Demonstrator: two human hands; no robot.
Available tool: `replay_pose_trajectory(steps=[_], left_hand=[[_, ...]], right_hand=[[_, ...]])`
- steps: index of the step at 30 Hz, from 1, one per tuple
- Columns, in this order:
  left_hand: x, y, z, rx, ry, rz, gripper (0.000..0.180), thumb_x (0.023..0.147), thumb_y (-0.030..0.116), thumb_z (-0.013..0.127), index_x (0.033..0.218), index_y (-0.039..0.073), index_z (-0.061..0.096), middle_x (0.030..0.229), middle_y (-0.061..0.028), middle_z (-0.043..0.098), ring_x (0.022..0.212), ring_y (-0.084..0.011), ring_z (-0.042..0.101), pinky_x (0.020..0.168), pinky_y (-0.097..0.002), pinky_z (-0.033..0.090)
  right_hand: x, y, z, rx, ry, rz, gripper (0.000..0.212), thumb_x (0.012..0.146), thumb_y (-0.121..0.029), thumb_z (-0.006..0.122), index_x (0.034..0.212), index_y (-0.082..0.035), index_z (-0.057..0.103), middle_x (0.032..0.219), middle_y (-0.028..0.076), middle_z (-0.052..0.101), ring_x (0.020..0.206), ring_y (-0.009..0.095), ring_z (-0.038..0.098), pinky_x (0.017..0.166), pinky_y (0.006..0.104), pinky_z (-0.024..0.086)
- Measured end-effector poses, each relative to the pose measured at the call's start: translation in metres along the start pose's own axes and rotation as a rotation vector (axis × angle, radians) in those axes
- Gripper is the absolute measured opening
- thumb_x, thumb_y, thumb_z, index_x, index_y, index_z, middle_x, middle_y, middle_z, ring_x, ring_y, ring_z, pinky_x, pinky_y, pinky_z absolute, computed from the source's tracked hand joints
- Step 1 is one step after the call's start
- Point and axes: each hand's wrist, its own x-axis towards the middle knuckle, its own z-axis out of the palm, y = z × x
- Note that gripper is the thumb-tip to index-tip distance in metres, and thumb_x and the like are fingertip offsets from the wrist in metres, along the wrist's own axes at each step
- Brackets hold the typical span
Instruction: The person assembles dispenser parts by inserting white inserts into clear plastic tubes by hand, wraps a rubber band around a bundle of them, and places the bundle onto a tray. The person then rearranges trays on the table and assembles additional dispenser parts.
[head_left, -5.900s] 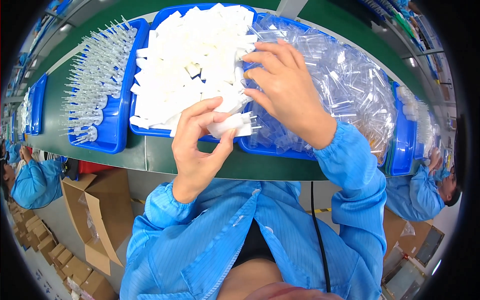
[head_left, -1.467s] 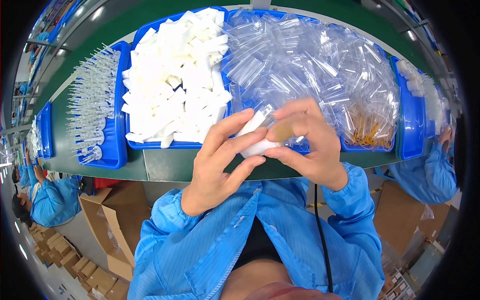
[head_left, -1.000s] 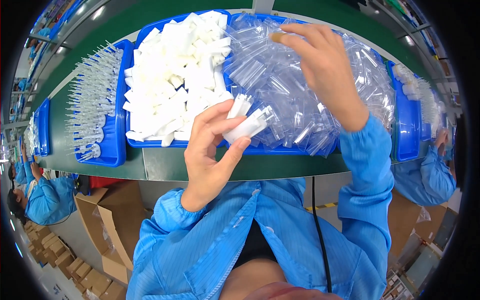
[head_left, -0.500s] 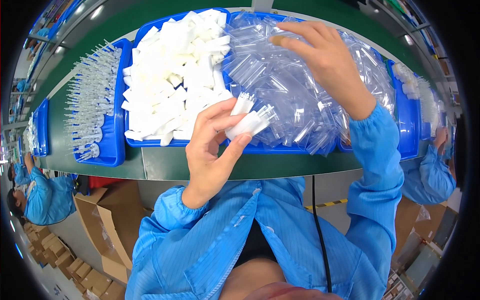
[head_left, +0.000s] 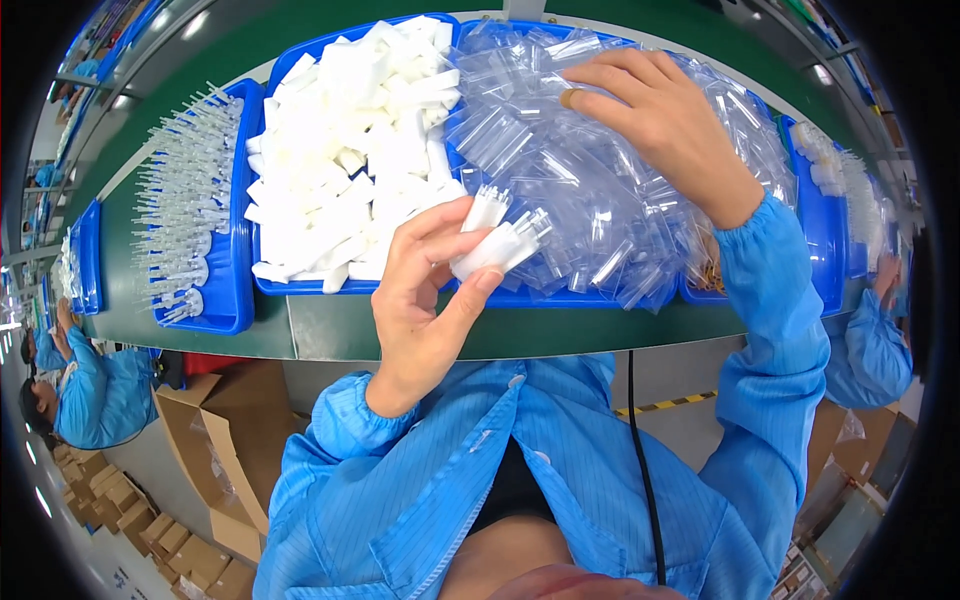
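My left hand (head_left: 425,295) is closed around two small white rolls (head_left: 482,252), one pinched by the thumb and the other between the fingers. Clear thin tube ends (head_left: 535,228) stick out of the rolls' upper right ends. Above a heap of clear plastic sleeves (head_left: 560,160), my right hand (head_left: 665,120) hovers palm down, thumb and fingers apart, with nothing visible between them. A yellowish finger cot (head_left: 569,98) covers its thumb tip. Whether its fingertips touch the sleeves I cannot tell.
Left of the sleeves, a blue tray (head_left: 262,270) is piled with white soft pieces (head_left: 350,150). Further left, another blue tray (head_left: 238,290) holds many thin clear stemmed parts (head_left: 185,200). Co-workers in blue (head_left: 105,395) sit at both sides. An open carton (head_left: 235,440) stands below the table's left.
My right hand has shifted slightly to the right and nearer to me over the sleeves. The left hand stays in place with the white rolls.
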Motion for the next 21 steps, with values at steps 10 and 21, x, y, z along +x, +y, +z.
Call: replay_pose_trajectory(steps=[10,21], left_hand=[[-0.001,0.001,0.003,0.005,-0.011,-0.026,0.028,0.087,-0.001,0.071,0.115,-0.001,0.065,0.137,-0.0158,0.048,0.121,-0.0238,0.057,0.094,-0.035,0.056],[0.0,-0.001,0.001,0.004,0.015,0.016,0.028,0.088,-0.002,0.07,0.115,-0.001,0.064,0.137,-0.016,0.047,0.12,-0.0243,0.057,0.094,-0.0353,0.056]], right_hand=[[-0.001,0.017,0.007,-0.108,-0.039,-0.18,0.032,0.08,-0.011,0.066,0.112,-0.017,0.063,0.125,0.004,0.061,0.119,0.025,0.056,0.099,0.0375,0.047],[-0.012,0.002,-0.005,0.291,0.242,0.002,0.027,0.071,0.004,0.066,0.095,-0.007,0.063,0.103,0.004,0.064,0.093,0.027,0.061,0.078,0.0379,0.049]])
